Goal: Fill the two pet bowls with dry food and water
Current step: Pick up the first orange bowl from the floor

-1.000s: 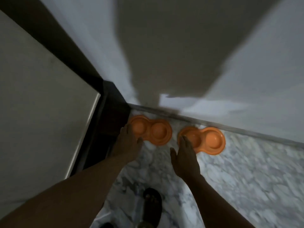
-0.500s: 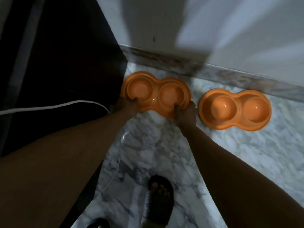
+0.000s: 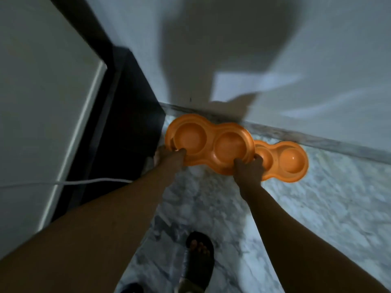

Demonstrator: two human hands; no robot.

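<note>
Two orange double pet bowls are in the head view. I hold the left bowl (image 3: 208,142) raised off the marble floor, and both its round wells look empty. My left hand (image 3: 169,156) grips its near left rim with the thumb on top. My right hand (image 3: 248,166) grips its near right rim. The second orange bowl (image 3: 284,163) lies on the floor to the right, partly covered by the raised bowl and my right hand. Its wells look empty too.
A white wall with a grey skirting strip (image 3: 317,138) runs behind the bowls. A dark cabinet (image 3: 127,115) stands at the left, with a white cable (image 3: 91,181) crossing it. My sandalled foot (image 3: 198,259) is on the marble floor (image 3: 317,218) below.
Both hands went from reaching to gripping the left bowl's near rim and have lifted it off the floor. It now overlaps the right bowl, which has not moved.
</note>
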